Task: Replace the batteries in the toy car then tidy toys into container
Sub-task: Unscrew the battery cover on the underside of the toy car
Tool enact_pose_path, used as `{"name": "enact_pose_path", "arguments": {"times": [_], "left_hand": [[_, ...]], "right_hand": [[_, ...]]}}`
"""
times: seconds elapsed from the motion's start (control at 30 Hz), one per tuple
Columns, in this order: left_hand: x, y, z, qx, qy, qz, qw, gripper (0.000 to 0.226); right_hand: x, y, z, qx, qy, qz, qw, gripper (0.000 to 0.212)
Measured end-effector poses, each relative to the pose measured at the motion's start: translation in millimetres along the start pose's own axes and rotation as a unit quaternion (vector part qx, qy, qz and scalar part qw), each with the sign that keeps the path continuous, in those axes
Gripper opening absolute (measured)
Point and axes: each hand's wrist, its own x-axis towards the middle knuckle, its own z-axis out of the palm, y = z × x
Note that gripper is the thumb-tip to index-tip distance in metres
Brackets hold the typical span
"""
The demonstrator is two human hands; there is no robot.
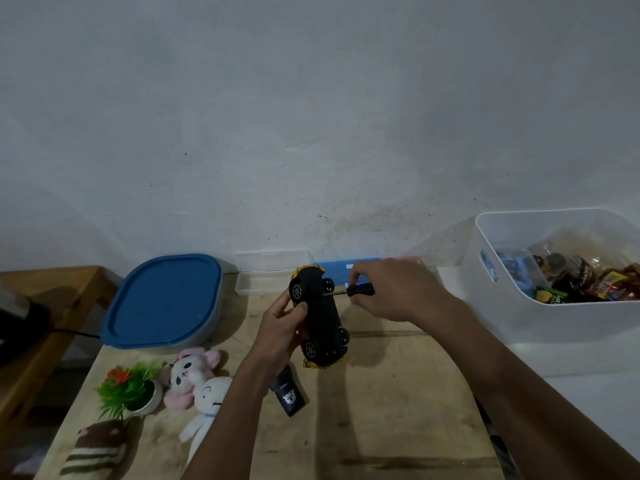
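**A:** From the head camera, where is the car?

**B:** The yellow plastic toy car with a black underside is held up above the pale wooden table. Its underside faces the camera and all four wheels show. One end points toward the wall, the other toward the person.

**A:** Which hand has it?

**B:** The left hand grips it along its left flank. The thumb curls over the edge of the underside and the fingers wrap behind the body.

**A:** And the other?

**B:** The right hand is closed round the black handle of a small screwdriver. The thin metal shaft runs leftward, and its tip meets the underside beside the far right wheel.

**A:** What else is on the table?

**B:** Far left sits a grey square container with its blue lid on. In front of it lie a pink-and-white plush toy and a white rabbit plush, touching each other. Just beside them is a small potted artificial plant, and a brown striped plush lies near the table's edge. A black oblong object with a white emblem lies below the left wrist, partly hidden.

**A:** And by the wall?

**B:** A clear shallow plastic tray and a flat blue box sit behind the car. To the right, on a white surface, a white translucent plastic bin holds snack packets.
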Motion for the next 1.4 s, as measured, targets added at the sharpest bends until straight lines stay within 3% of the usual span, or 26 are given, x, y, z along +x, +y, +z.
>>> {"name": "enact_pose_path", "arguments": {"times": [0.13,0.27,0.53,0.67,0.97,1.13,1.4], "left_hand": [[1,2,0,0.003,0.003,0.005,1.0,0.042],[0,3,1,0.008,-0.001,0.005,1.0,0.045],[-1,5,1,0.012,-0.005,0.009,1.0,0.048],[-1,4,2,0.01,-0.002,0.009,1.0,0.047],[0,4,1,0.0,0.008,0.001,1.0,0.041],[-3,5,3,-0.022,0.009,-0.017,1.0,0.037],[-8,9,8,-0.049,-0.009,-0.041,0.998,0.038]], "right_hand": [[1,-1,3,-0.018,0.02,-0.006,1.0,0.028],[2,-1,2,-0.016,0.019,-0.023,0.999,0.018],[9,3,8,0.027,-0.032,0.026,0.999,0.031],[7,4,4,-0.003,-0.005,-0.008,1.0,0.014],[4,0,4,-0.033,0.025,-0.032,0.999,0.031],[3,2,7,-0.04,0.043,-0.04,0.997,0.02],[3,16,32,0.199,-0.031,0.0,0.98,0.016]]}}
